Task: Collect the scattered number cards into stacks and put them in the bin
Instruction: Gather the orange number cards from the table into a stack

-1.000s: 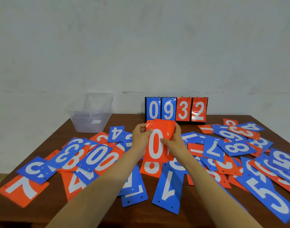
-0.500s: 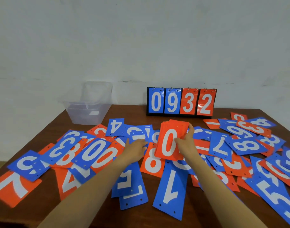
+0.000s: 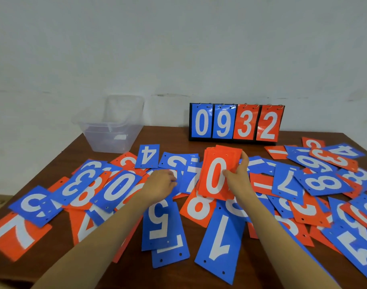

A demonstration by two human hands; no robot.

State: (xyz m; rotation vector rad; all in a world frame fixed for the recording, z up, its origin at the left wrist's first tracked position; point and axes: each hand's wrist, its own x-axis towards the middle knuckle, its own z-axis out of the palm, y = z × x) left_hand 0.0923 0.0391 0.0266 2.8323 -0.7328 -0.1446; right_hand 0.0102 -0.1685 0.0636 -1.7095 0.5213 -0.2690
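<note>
Cards (image 3: 220, 236), glossy rectangles, litter the counter (image 3: 174, 136); right hand (image 3: 237, 176) grips an orange stack (image 3: 215, 161); left hand (image 3: 159, 184) has dropped onto blue cards (image 3: 178, 162), grip unclear.

Wooden tabletop (image 3: 170, 136) strewn with number cards (image 3: 220, 236).
Blue and orange cards overlap throughout; a clear plastic bin (image 3: 114, 134) stands near the far-left corner, a flip scoreboard (image 3: 236, 124) at the far edge.

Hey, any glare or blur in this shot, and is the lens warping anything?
Head view: glare streaks the glossy red cards on the scoreboard. Head view: the left hand looks blurred, while the right hand and its red card stack look fairly sharp. Head view: wide-angle stretch enlarges the red 7 card at the bottom-left corner. Lighting is soft, shadows faint.
</note>
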